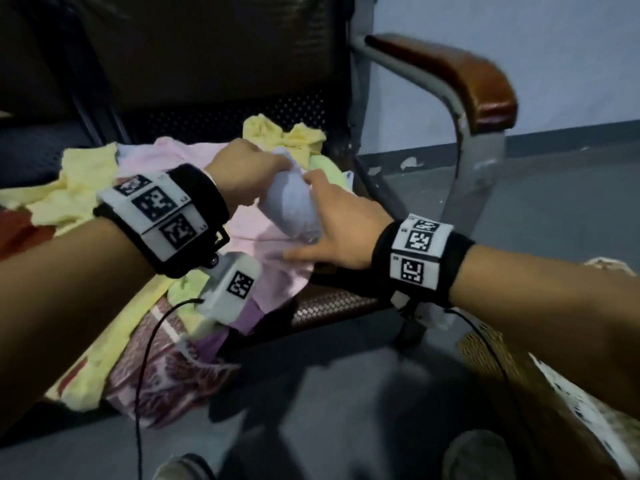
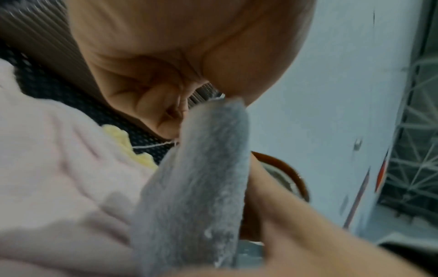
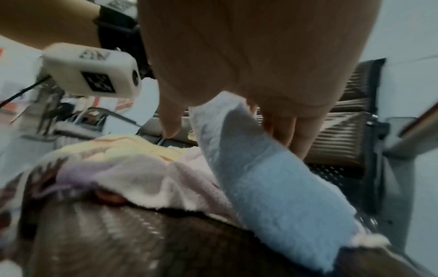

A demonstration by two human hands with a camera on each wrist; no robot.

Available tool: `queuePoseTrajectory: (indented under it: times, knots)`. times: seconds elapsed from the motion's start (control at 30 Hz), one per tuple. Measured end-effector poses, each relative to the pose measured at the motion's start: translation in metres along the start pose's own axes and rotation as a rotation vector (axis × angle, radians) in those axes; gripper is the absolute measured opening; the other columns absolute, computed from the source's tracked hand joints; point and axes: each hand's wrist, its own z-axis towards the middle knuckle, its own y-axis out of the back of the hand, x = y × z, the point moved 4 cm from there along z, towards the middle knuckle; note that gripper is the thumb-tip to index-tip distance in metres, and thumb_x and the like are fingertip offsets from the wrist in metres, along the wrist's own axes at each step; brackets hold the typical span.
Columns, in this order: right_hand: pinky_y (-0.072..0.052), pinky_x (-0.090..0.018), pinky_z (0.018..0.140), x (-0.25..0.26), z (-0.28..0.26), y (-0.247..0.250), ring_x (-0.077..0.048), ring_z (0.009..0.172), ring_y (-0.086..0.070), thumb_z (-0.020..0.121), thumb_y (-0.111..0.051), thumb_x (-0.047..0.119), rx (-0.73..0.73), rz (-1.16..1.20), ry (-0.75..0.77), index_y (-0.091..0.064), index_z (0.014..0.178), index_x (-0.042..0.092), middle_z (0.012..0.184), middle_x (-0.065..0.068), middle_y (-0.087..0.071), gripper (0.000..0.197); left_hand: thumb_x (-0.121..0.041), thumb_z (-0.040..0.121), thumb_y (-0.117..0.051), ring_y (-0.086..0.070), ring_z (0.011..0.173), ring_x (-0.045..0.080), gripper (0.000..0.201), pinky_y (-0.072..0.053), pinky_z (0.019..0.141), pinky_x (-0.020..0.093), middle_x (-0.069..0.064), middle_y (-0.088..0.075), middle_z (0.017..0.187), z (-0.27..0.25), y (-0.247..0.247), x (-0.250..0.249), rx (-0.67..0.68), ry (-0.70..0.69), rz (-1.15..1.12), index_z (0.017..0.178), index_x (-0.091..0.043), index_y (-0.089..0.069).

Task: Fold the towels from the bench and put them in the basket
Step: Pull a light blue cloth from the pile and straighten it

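No legible text; only black-white code markers (image 1: 157, 202) on wristbands (image 1: 420, 252), wrist camera housing (image 1: 221, 296)

towels (image 1: 277, 268) heaped on bench (image 1: 332, 303), armrest (image 1: 450, 71) to their right, perhaps basket (image 1: 554, 393) lower right

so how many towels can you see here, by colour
light blue towel: 1
pink towel: 1
purple towel: 1
maroon patterned towel: 1
yellow towels: at least 2, the heap hides more
total: at least 6
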Motion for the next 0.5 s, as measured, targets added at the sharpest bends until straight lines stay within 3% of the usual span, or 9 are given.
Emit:
queuePoseTrajectory:
  times: [0.1, 0.2, 0.27, 0.3, 0.37, 0.43, 0.5]
  knots:
    - [-0.047, -0.035, 0.070, -0.020, -0.032, 0.037, -0.031, 0.093, -0.066, 0.076, -0.073, 0.040, -0.196, 0.232, -0.092, -0.033, 0.131, 0.020, 0.102, 0.000, -0.060, 0.071, -0.025, 0.089, -0.068, -0.064, 0.080, 0.019, 0.011, -0.049, 0.067, 0.030, 0.008, -0.068, 0.090, -0.032, -0.034, -0.058, 0.123, -0.072, -0.291, 0.090, -0.014, -0.066]
    - [-0.054, -0.038, 0.089, -0.060, -0.074, 0.081, -0.021, 0.109, -0.065, 0.077, -0.066, 0.032, -0.322, 0.574, -0.164, -0.048, 0.132, 0.017, 0.118, -0.001, -0.066, 0.060, -0.032, 0.096, -0.058, -0.052, 0.060, 0.012, 0.018, -0.043, 0.051, 0.020, -0.001, -0.054, 0.070, -0.061, -0.071, -0.116, 0.286, -0.207, -0.505, 0.081, -0.021, -0.057]
    - [-0.056, -0.039, 0.093, -0.093, -0.114, 0.106, -0.016, 0.106, -0.068, 0.077, -0.065, 0.025, -0.422, 0.773, -0.240, -0.064, 0.122, 0.014, 0.115, -0.004, -0.072, 0.046, -0.031, 0.091, -0.062, -0.050, 0.057, 0.008, 0.015, -0.039, 0.049, 0.018, -0.004, -0.054, 0.069, -0.077, -0.110, -0.140, 0.341, -0.336, -0.499, 0.082, -0.021, -0.056]
    - [-0.058, -0.037, 0.088, -0.113, -0.137, 0.114, -0.016, 0.101, -0.071, 0.076, -0.065, 0.023, -0.462, 0.846, -0.306, -0.070, 0.113, 0.015, 0.109, -0.004, -0.075, 0.038, -0.031, 0.084, -0.068, -0.055, 0.060, 0.008, 0.016, -0.041, 0.053, 0.019, -0.004, -0.059, 0.074, -0.084, -0.135, -0.148, 0.361, -0.390, -0.442, 0.087, -0.020, -0.058]
    - [-0.057, -0.034, 0.078, -0.153, -0.185, 0.122, -0.019, 0.094, -0.073, 0.074, -0.069, 0.022, -0.509, 0.969, -0.441, -0.076, 0.102, 0.016, 0.102, -0.003, -0.077, 0.029, -0.037, 0.074, -0.074, -0.063, 0.079, 0.008, 0.043, -0.047, 0.065, 0.022, -0.003, -0.067, 0.096, -0.097, -0.197, -0.154, 0.489, -0.433, -0.312, 0.108, -0.018, -0.056]
    - [-0.057, -0.040, 0.084, -0.192, -0.234, 0.117, -0.026, 0.098, -0.073, 0.077, -0.070, 0.017, -0.569, 1.087, -0.576, -0.075, 0.108, 0.011, 0.106, -0.008, -0.076, 0.031, -0.043, 0.081, -0.075, -0.068, 0.099, 0.013, 0.058, -0.055, 0.078, 0.028, -0.002, -0.069, 0.112, -0.114, -0.265, -0.153, 0.698, -0.381, -0.206, 0.126, -0.013, -0.052]
    - [-0.059, -0.042, 0.085, -0.233, -0.281, 0.100, -0.029, 0.098, -0.073, 0.083, -0.067, 0.011, -0.659, 1.213, -0.760, -0.070, 0.116, 0.004, 0.109, -0.014, -0.075, 0.034, -0.048, 0.088, -0.068, -0.070, 0.104, 0.024, 0.052, -0.057, 0.091, 0.042, 0.004, -0.072, 0.115, -0.131, -0.334, -0.151, 0.905, -0.294, -0.079, 0.123, -0.009, -0.063]
